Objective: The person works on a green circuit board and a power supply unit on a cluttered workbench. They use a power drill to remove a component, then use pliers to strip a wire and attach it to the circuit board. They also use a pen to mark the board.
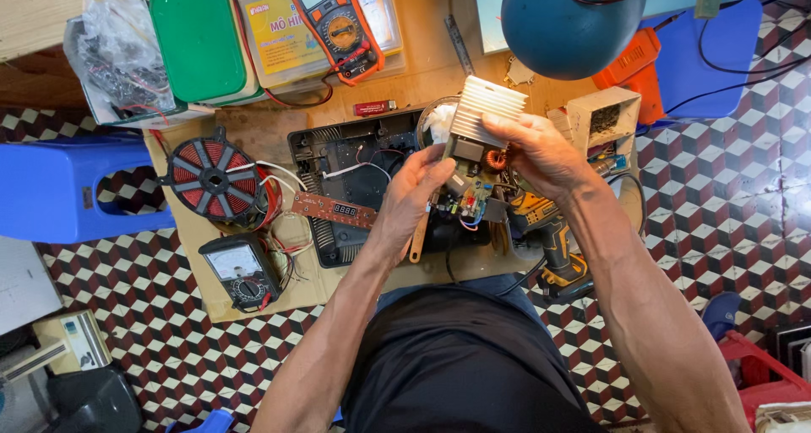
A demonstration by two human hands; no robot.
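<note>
A circuit board with a ribbed silver heat sink is held up above the open black appliance casing. My left hand grips the board's lower left edge. My right hand holds its right side, fingers over the heat sink's lower edge. Coloured wires hang from the board's bottom. A wooden-handled tool hangs below my left hand.
A red and black coil disc and a narrow display board lie left of the casing. An analog meter, an orange multimeter, a green box, a yellow drill, a teal lamp shade and a blue stool surround them.
</note>
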